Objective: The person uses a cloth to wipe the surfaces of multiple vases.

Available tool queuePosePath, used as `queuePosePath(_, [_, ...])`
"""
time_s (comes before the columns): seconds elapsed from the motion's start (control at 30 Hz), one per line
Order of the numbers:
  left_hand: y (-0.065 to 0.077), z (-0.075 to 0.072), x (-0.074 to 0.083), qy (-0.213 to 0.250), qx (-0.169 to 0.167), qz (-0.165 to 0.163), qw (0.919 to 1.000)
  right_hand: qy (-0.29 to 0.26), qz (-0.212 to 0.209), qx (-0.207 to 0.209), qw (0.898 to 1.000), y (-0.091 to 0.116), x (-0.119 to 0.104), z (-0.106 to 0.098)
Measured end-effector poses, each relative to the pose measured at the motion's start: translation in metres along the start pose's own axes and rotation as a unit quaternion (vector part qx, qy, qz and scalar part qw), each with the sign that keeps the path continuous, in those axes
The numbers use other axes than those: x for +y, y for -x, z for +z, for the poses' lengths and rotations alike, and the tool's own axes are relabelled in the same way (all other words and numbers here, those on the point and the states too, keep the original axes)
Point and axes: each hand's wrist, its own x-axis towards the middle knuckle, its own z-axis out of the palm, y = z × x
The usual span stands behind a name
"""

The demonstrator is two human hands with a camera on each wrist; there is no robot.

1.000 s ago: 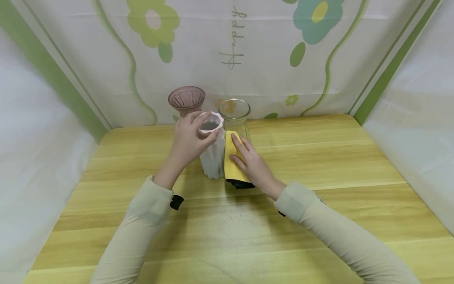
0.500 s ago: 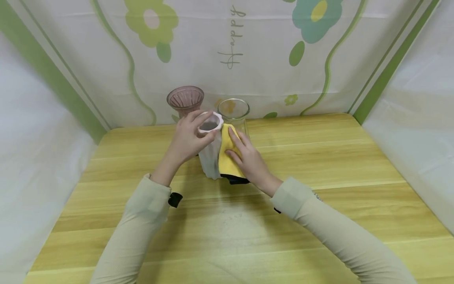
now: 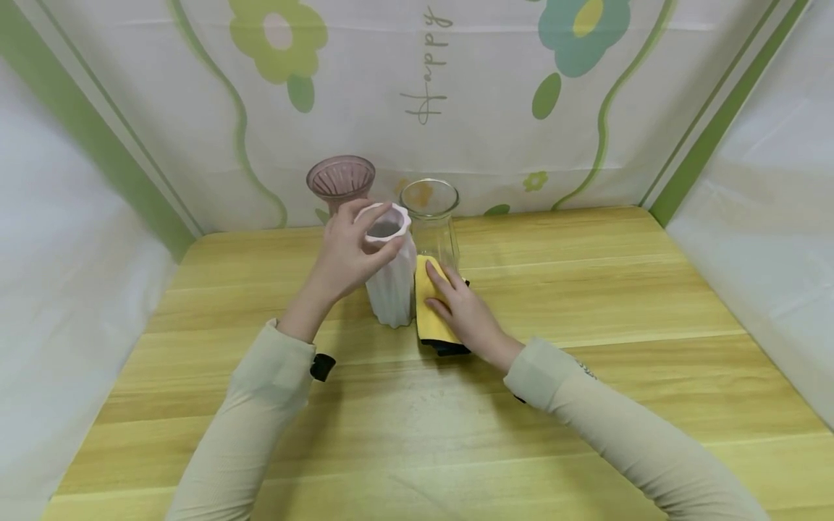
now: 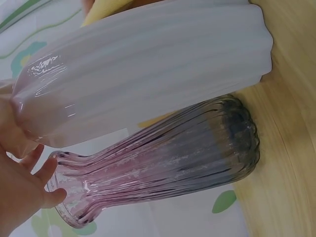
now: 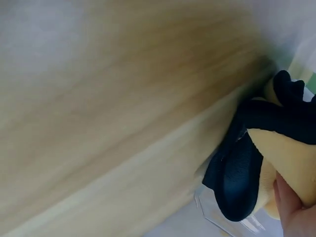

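A white fluted vase [image 3: 392,289] stands on the wooden table in the head view. My left hand [image 3: 345,255] grips it by the scalloped rim, thumb on the near side and fingers across the top. My right hand [image 3: 474,318] holds a folded yellow cloth [image 3: 431,322] with black edging, low along the vase's right side. Whether cloth and vase touch is hard to tell. In the left wrist view a pink-to-grey ribbed glass vase [image 4: 163,163] is beside the white one, close to my fingertips. The right wrist view shows the cloth's dark folds [image 5: 239,177] bunched in my hand.
Behind the cloth stands a clear glass vase [image 3: 444,231], close to the white one. The wooden table [image 3: 619,289] ends at a white curtain [image 3: 495,137] with printed flowers. More white cloth hangs at both sides.
The cloth in my right hand rose along the white vase and moved left, then came back down and to the right. My left hand keeps its grip on the rim.
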Motion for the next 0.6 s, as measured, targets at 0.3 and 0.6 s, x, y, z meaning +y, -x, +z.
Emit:
queuePosePath(0.3, [0.0,-0.004,0.002,-0.02,-0.01,0.008,0.9997,-0.013,-0.008,0.027,1.0,-0.005,-0.003,-0.003])
queuePosePath(0.6, [0.0,-0.012,0.002,-0.019,-0.055,0.01,0.9982,-0.039,-0.028,0.072,0.996,-0.023,-0.017,-0.019])
